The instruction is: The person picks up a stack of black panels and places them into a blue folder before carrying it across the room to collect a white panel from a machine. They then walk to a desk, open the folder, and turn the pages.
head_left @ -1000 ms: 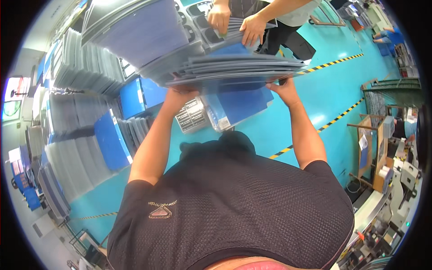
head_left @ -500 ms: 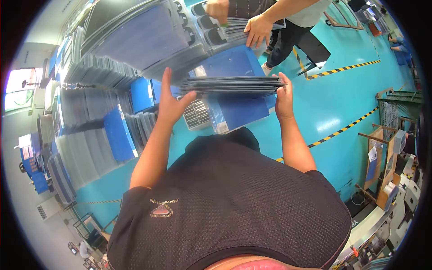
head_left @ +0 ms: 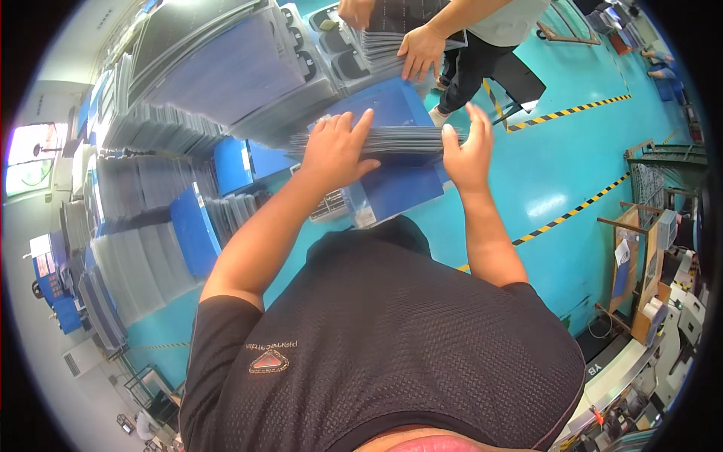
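Observation:
A stack of thin dark-edged sheets (head_left: 407, 138) stands in front of me above a blue board (head_left: 399, 190). My left hand (head_left: 337, 153) lies against the near left part of the stack, its fingers stretched out and the thumb apart. At the stack's right end is my right hand (head_left: 468, 154), thumb and fingers spread, close to the sheet edges; whether it touches them I cannot make out. Partly hidden behind my left wrist is a pale panel with dark cells (head_left: 329, 205).
Another person's hand (head_left: 423, 53) rests on a further pile of sheets (head_left: 380, 51) beyond. Large stacks of clear sheets (head_left: 139, 184) and a blue panel (head_left: 194, 230) stand to the left. Yellow-black tape (head_left: 572, 217) marks the turquoise floor on the right.
My left hand has moved from the stack's left end onto its near side. My right hand has loosened from the right end, fingers now spread.

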A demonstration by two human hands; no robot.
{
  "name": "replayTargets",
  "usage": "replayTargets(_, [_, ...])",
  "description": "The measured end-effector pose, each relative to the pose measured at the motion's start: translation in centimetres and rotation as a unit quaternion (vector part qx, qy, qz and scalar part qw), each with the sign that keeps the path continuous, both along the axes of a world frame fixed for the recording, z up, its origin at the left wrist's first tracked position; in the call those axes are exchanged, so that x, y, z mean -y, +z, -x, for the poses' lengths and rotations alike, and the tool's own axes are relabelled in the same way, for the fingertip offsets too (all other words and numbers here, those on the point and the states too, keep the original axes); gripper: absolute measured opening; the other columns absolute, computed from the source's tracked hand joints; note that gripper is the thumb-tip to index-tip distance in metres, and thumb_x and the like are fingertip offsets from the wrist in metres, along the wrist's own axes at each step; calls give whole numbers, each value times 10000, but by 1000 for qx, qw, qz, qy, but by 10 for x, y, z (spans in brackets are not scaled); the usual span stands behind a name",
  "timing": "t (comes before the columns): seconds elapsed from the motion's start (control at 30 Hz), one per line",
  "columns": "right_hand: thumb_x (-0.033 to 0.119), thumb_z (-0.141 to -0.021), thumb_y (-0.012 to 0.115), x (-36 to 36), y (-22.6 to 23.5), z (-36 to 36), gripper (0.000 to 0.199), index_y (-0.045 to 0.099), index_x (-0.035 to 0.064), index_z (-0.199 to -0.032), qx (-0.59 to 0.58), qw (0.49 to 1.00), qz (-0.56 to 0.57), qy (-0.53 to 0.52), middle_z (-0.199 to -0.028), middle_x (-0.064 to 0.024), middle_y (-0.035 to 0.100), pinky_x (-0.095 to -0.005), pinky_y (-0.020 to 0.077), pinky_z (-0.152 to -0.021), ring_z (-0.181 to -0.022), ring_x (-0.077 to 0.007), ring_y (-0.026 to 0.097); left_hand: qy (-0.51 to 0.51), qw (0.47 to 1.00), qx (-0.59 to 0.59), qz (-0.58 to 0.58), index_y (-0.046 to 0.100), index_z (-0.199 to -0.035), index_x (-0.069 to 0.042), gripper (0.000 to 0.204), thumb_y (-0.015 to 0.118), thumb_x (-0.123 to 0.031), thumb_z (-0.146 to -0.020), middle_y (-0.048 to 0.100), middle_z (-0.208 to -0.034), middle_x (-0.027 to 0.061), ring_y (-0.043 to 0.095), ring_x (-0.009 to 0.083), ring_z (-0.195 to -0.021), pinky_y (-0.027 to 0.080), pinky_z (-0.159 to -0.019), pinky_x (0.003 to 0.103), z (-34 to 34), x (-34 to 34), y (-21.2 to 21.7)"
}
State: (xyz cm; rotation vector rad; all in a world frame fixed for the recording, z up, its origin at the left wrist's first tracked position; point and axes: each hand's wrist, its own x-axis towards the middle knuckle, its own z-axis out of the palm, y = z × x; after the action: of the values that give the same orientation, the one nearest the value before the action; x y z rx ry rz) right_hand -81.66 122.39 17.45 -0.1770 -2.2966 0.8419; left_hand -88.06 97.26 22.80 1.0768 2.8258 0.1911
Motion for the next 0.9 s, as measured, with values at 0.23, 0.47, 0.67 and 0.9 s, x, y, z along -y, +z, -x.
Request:
replayTargets(0.23, [650, -792, 625, 25, 28, 19, 943, 372, 7, -1434, 258, 906, -306, 137, -1446, -219, 421, -553, 227, -1131, -1378, -391, 345, -6, 1000, 8, 12, 344, -1474, -88, 964, 773, -501, -716, 522, -1263, 179, 507, 334, -1193, 370, -1028, 463, 6, -5, -4])
replayTargets(0.47, [634, -744, 692, 17, 19, 16, 998, 358, -4, -1436, 273, 898, -315, 144, -1460, -242, 386, -577, 241, -1111, -1375, -402, 341, 6, 996, -92, 12, 402, -1443, -132, 878, 762, -496, -730, 512, -1342, 154, 454, 320, -1281, 311, -1093, 505, 4, 4, -11])
replayTargets(0.67, [550, -909, 579, -40, -31, 9, 807, 394, -73, -1387, 24, 947, 300, 112, -1411, -207, 457, -392, 304, -1111, -1326, -297, 420, 101, 994, -29, -13, 536, -1354, -163, 772, 798, -475, -699, 598, -1249, 118, 526, 322, -1214, 338, -1082, 492, 12, 50, -2])
replayTargets(0.9, [625, -959, 426, -20, -78, -4, 809, 371, -49, -1402, 51, 844, 487, 219, -1383, -163, 461, -357, 276, -1122, -1296, -243, 430, 190, 686, 354, -607, 110, -1559, -112, 1072, 721, -85, -679, 384, -1490, 134, 409, 264, -1342, 262, -1147, 390, 33, 119, -81])
